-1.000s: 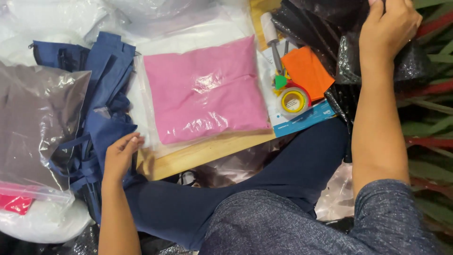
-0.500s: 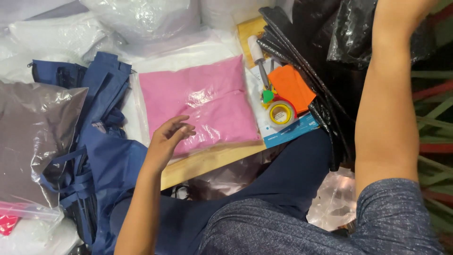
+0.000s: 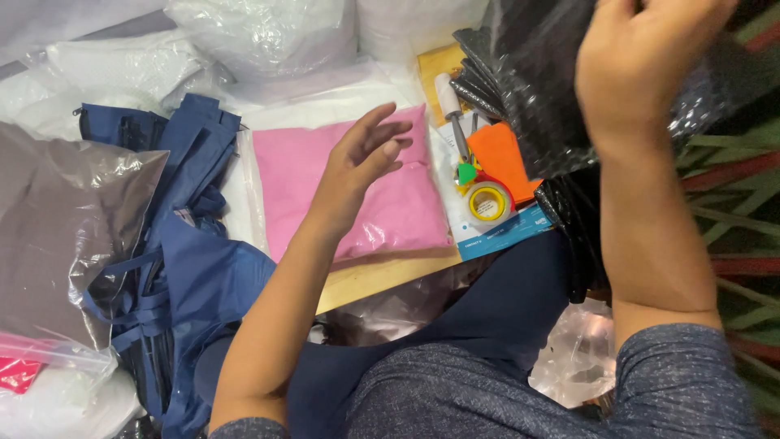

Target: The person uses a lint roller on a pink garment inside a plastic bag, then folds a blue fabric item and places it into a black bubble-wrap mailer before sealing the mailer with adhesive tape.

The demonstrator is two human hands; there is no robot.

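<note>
My left hand hovers open, fingers spread, above a pink folded garment in a clear plastic bag that lies on a wooden board. My right hand is raised at the upper right and grips a shiny black plastic bag, pulled up from a stack of black bags. Next to the pink bag lie a yellow tape roll, an orange card and a white-handled tool.
A heap of navy blue fabric lies at the left beside a grey garment in a clear bag. White bagged bundles fill the back. A crumpled clear bag sits by my knee. Striped matting is at the right.
My left hand lifted off the pink bag's near edge and rose over its middle, fingers spread. My right hand drew the black bag nearer and higher. The view shifted closer.
</note>
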